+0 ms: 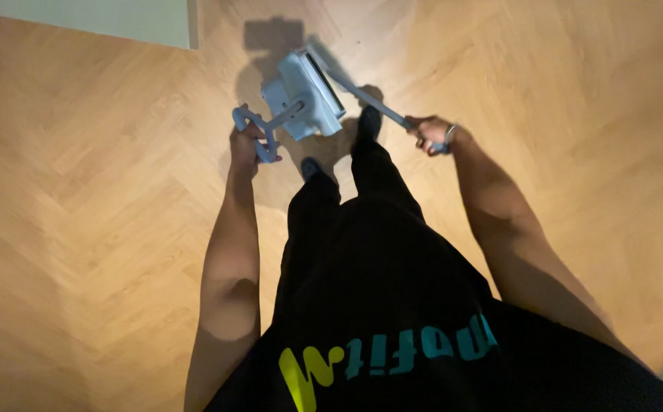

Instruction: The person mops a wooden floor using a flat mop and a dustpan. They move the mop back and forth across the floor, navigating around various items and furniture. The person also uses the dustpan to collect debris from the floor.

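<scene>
Pale blue flat mop head (pixel 305 95) hangs above wood floor (pixel 102 229), ahead of feet. Left hand (pixel 246 143) closed on loop handle (pixel 254 131); right hand (pixel 432 134) closed on pole (pixel 366 99). Judged light, rigid plastic; hinge likely floppy. Grip both ends.

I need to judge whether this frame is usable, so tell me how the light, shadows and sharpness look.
Head view: warm, dim light on the wooden floor; the bucket throws a dark shadow up and to the left; the left hand on its handle and the right hand on the mop pole look slightly soft; the dark clothes lose detail; wide-lens bending at the edges.
</scene>
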